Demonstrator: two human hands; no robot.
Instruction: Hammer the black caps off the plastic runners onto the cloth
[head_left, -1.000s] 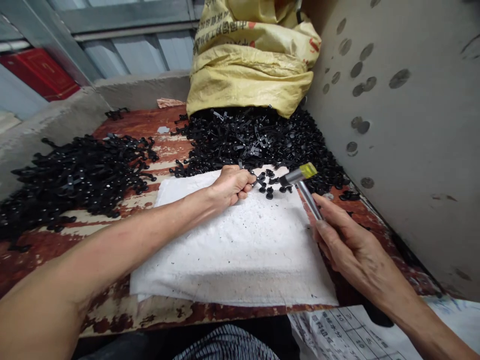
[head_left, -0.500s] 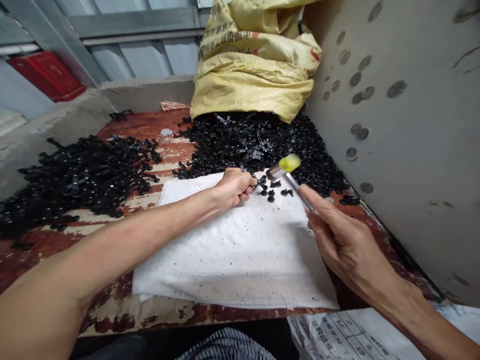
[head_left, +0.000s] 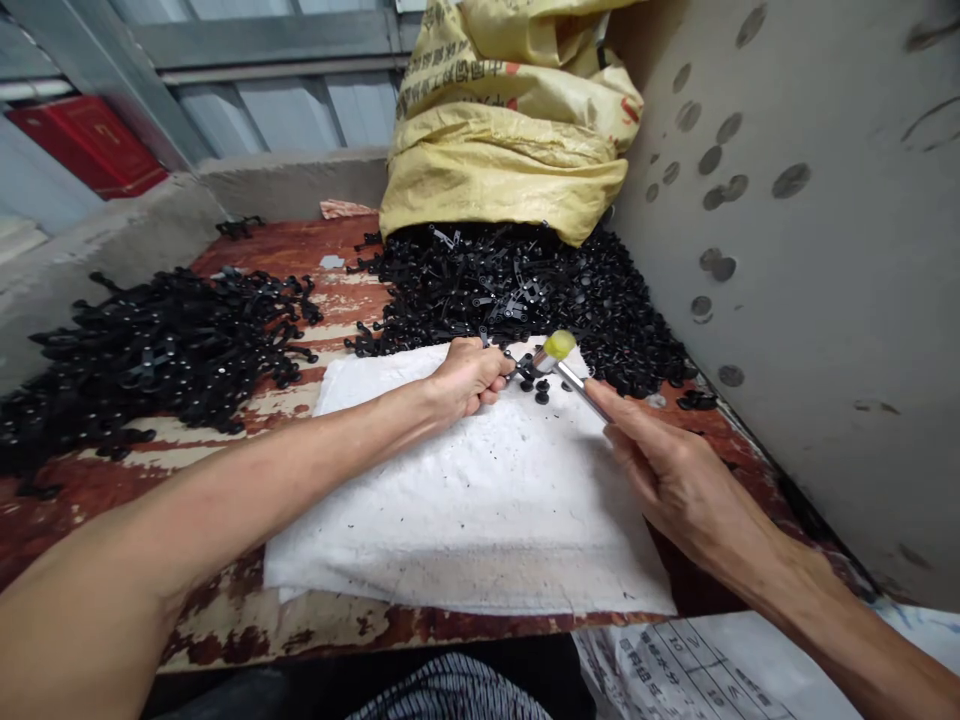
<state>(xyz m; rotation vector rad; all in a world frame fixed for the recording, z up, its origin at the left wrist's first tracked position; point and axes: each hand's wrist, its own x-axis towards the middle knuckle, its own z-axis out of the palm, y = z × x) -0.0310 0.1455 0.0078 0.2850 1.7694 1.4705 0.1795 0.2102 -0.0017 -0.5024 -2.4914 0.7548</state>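
While left hand (head_left: 465, 378) pinches a part (head_left: 519, 362), right hand (head_left: 675, 482) has lowered its gripped hammer (head_left: 576, 380).

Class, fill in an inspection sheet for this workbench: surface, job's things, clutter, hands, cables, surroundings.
Surface: worn red bench, white cloth spread on it.
Job's things: small black part over the cloth; hammer with yellow head close beside it.
Clutter: black parts pile left, larger pile at the back, loose pieces on the cloth, printed sheet at the near edge.
Hands: left hand pinches the small black part; right hand grips the hammer handle.
Cables: nothing seen.
Surroundings: yellow sack, spotted grey wall right, red box far left.
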